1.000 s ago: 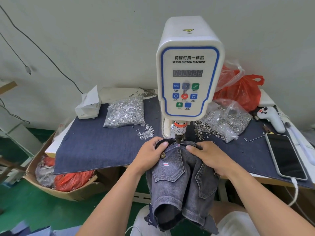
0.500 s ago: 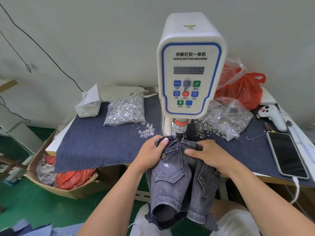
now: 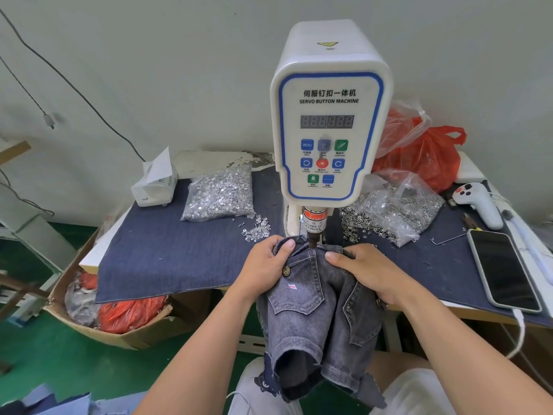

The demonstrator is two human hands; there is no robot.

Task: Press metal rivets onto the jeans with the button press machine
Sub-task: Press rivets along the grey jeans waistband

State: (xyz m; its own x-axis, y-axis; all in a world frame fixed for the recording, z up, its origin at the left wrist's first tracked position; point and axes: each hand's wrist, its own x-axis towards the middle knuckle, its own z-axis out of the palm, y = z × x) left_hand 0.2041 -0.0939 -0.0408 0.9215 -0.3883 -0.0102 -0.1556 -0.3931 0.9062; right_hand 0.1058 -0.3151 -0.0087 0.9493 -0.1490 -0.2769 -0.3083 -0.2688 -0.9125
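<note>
head view: the jeans [image 3: 317,310] are small, dark grey washed denim with pale stitching, one brass button near the waistband and a small tag on a pocket. they hang at lower centre of the frame, waistband under the ram of the one button press machine [image 3: 329,130]. left hand [image 3: 263,265] grips the waistband, fingers curled over it; right hand [image 3: 368,271] pinches the fabric opposite. two clear bags of rivets [image 3: 220,194] flank the machine. one phone [image 3: 502,269] lies at right.
</note>
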